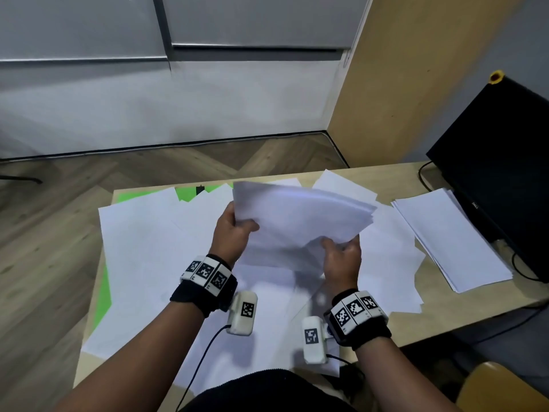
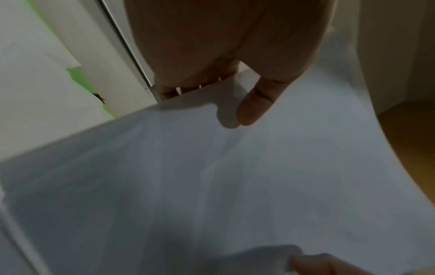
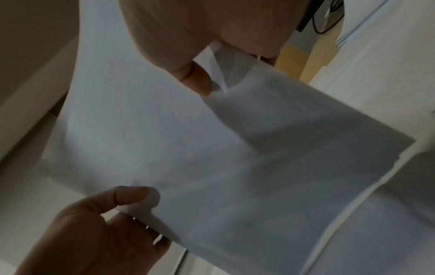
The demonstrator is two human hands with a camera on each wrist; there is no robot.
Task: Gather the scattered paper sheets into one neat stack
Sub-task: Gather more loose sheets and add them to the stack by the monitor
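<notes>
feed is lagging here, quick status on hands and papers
Both hands, left hand and right hand, grip the held bundle above the desk. Loose sheets still scattered. Side stack by monitor. Nothing blocking.

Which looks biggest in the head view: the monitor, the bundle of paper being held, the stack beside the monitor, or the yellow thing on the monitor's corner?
1. monitor
2. bundle of paper and stack: too alike to rank, and the bundle is raised nearer the camera
3. yellow thing, by far the smallest
</notes>
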